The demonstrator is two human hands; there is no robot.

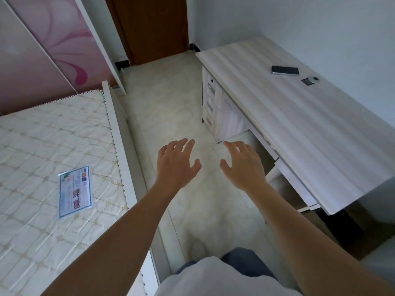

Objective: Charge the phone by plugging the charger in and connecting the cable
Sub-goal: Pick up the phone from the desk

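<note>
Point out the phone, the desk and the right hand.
phone [285, 70], head view, middle of its dark face.
desk [310, 133], head view, bare top.
right hand [242, 166], head view, back of the hand.

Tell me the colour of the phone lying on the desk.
The phone is dark, black or near-black, with a lighter silvery edge; the head view shows it on the pale striped desk.

Both hands, left [176, 165] and right [243, 166], are hovering empty with fingers spread above the tiled floor [171, 107]. A phone [285, 70] is lying on the bench [310, 129], just beside a small charger [310, 80].
</note>
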